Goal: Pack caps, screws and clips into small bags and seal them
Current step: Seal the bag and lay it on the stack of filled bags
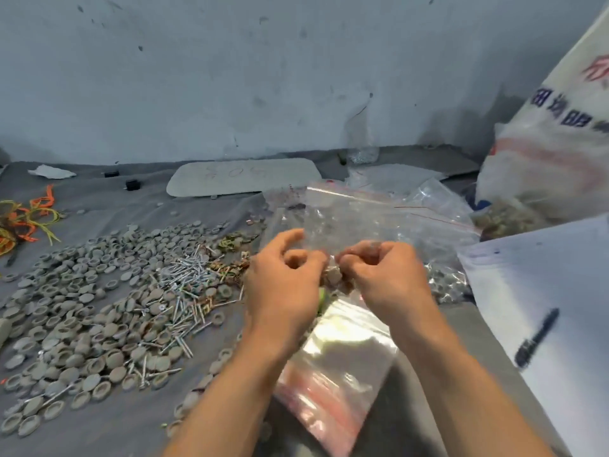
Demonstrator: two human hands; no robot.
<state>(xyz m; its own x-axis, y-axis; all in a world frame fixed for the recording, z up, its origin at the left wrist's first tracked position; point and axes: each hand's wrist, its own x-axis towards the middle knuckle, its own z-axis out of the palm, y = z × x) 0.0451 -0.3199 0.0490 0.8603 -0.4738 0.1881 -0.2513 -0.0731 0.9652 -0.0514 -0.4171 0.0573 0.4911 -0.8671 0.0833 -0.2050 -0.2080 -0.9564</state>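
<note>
My left hand [286,278] and my right hand [385,275] meet at the middle of the table, both pinching the top of a small clear bag [334,275] that holds grey caps. A wide heap of grey caps [82,308] covers the cloth to the left. Silver screws [184,291] lie scattered over that heap. Brass-coloured clips [230,268] sit just left of my left hand. A stack of empty zip bags with red strips [333,374] lies under my forearms.
A large clear zip bag [362,219] lies behind my hands. Filled small bags [445,282] sit to the right, by a white sack [543,324]. A printed woven sack [560,143] leans at the back right. Orange and yellow ties [26,219] lie far left; a pale board [244,181] lies by the wall.
</note>
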